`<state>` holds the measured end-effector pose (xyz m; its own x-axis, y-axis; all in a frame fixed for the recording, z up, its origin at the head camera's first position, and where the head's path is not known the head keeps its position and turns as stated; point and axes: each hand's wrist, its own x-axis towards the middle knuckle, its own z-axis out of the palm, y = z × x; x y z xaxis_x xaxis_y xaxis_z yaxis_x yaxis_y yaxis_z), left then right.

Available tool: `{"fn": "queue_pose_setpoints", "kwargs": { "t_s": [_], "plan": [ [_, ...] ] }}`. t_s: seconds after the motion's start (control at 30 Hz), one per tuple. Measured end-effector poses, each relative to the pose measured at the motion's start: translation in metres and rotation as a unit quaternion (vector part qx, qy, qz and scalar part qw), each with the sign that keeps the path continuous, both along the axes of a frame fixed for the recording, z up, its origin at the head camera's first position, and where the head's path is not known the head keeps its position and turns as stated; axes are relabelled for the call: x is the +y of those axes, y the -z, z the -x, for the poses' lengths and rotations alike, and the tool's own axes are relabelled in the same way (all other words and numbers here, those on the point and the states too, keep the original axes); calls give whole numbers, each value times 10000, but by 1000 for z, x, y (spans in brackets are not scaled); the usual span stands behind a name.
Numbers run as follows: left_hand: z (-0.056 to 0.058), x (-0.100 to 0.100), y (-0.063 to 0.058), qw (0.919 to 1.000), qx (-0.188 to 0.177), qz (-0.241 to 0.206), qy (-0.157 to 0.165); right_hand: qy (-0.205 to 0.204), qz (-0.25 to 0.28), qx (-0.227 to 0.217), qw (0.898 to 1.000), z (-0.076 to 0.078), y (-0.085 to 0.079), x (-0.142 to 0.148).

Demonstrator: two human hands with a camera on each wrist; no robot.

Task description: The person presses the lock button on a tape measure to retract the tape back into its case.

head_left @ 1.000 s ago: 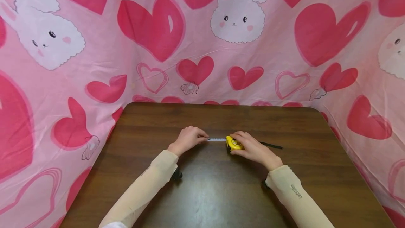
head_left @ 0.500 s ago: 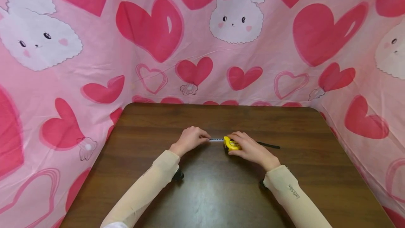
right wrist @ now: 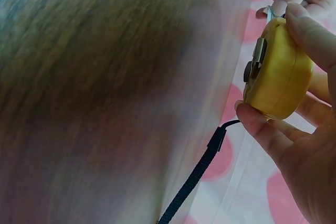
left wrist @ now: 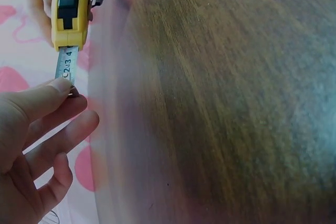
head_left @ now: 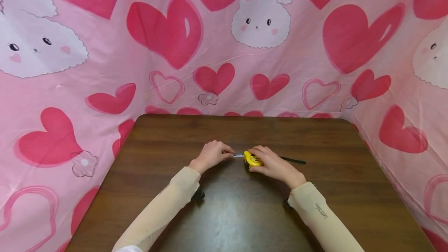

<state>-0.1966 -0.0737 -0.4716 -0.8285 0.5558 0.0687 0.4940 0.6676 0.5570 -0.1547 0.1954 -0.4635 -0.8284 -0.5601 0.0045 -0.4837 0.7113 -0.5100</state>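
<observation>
My right hand grips the yellow case of a tape measure, its thumb and fingers wrapped about the sides in the right wrist view. A short length of the blade sticks out of the case toward the left. Its end hook is pinched between the thumb and forefinger of my left hand. In the left wrist view, numbers show on the blade between the case and the thumb, while the other fingers are loosely bent. From the case hangs a black wrist strap, trailing to the right in the head view.
Both hands are over a brown wooden table with rounded far corners. A pink cloth printed with hearts and rabbits hangs behind it and along both sides. Each wrist carries a small black camera.
The case has moved left in my right hand, and the stretch of blade between the hands has grown shorter. My left hand keeps its pinch and has shifted slightly right.
</observation>
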Motion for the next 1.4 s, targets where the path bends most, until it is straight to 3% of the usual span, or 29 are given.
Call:
{"fn": "queue_pose_setpoints", "kwargs": {
  "t_s": [1.4],
  "plan": [
    [-1, 16, 5, 9997, 112, 22, 199, -239, 48, 92, 9997, 0, 1, -16]
  ]
}}
